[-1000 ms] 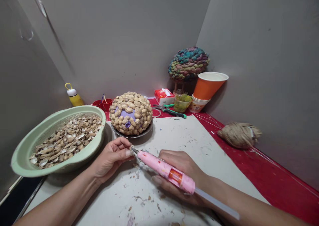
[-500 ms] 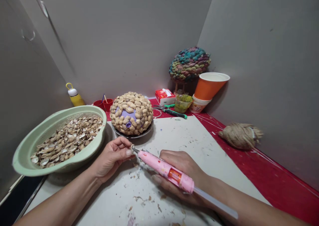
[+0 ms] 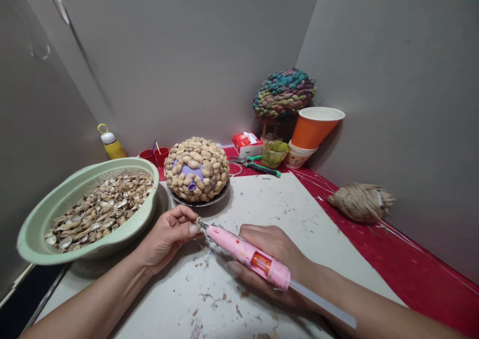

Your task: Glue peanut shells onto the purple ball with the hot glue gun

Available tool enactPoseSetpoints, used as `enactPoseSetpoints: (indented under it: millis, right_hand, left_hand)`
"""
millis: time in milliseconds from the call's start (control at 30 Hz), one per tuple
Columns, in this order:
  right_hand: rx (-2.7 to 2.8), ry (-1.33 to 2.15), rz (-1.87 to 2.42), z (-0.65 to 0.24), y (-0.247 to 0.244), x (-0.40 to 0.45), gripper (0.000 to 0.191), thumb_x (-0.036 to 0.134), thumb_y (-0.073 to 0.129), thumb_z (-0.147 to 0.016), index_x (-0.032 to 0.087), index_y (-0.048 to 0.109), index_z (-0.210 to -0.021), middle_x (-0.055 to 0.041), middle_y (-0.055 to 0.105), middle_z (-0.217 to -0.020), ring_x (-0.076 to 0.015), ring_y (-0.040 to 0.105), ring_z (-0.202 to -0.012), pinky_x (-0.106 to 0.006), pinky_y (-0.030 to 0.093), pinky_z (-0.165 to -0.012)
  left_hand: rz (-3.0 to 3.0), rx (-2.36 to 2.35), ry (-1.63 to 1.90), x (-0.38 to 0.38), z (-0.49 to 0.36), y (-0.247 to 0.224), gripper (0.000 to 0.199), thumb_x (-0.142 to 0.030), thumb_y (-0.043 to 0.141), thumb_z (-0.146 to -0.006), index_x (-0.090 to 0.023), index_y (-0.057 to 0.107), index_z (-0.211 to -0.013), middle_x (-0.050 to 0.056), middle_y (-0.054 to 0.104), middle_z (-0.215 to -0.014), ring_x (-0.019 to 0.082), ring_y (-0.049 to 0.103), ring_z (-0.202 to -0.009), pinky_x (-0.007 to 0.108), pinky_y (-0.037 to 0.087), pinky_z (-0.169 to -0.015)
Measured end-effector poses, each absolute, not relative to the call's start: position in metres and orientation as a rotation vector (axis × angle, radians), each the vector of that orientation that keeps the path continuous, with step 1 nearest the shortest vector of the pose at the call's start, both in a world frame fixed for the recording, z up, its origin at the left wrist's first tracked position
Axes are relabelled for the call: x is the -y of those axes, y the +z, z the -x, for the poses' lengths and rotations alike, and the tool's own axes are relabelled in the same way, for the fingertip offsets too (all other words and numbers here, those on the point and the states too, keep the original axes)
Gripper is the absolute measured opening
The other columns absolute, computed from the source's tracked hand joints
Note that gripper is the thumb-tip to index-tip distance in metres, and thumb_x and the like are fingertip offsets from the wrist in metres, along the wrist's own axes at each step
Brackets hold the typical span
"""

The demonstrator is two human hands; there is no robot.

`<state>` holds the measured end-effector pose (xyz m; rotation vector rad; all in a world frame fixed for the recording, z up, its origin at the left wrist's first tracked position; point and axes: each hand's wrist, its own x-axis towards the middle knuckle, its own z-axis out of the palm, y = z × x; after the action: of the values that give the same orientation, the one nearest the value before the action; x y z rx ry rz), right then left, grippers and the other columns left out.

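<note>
Between its fingertips my left hand (image 3: pixel 172 233) pinches a small piece of peanut shell (image 3: pixel 199 220), mostly hidden by the fingers. The metal tip of a pink glue gun (image 3: pixel 239 248) meets the shell. My right hand (image 3: pixel 275 254) is wrapped round the gun's body, and a clear glue stick (image 3: pixel 324 303) sticks out of its back end. Beyond my left hand, a round form covered in peanut shells (image 3: pixel 205 162) sits on a metal dish (image 3: pixel 209 204); a purple balloon (image 3: pixel 191 170) shows through a gap in the shells.
A green basket (image 3: pixel 27 237) of shells stands left. Behind are a yellow bottle (image 3: pixel 115 148), red cups (image 3: pixel 160 157), a tissue box (image 3: pixel 247 144), pliers (image 3: pixel 264 169), a plastic bowl (image 3: pixel 275 154), orange cups (image 3: pixel 314 132) and a colourful ball (image 3: pixel 285 94). Twine (image 3: pixel 359 202) lies right.
</note>
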<state>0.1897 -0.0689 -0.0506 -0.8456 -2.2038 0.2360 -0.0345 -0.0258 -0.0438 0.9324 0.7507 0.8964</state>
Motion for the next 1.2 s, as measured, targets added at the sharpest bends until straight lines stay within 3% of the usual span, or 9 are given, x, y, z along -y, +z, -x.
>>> enactPoseSetpoints:
  millis: [1200]
  right_hand:
    - [2.218, 0.174, 0.921, -0.1903, -0.049, 0.0685, 0.031, 0.036, 0.05, -0.091, 0.02, 0.041, -0.065, 0.0041, 0.044, -0.056, -0.0095, 0.039, -0.048, -0.023, 0.03, -0.047]
  left_hand:
    - [-0.937, -0.748, 0.894, 0.0262, 0.0351, -0.0432, 0.019, -0.013, 0.08, -0.068, -0.013, 0.065, -0.08, 0.001, 0.067, -0.075, 0.009, 0.062, -0.069, 0.022, 0.052, -0.073]
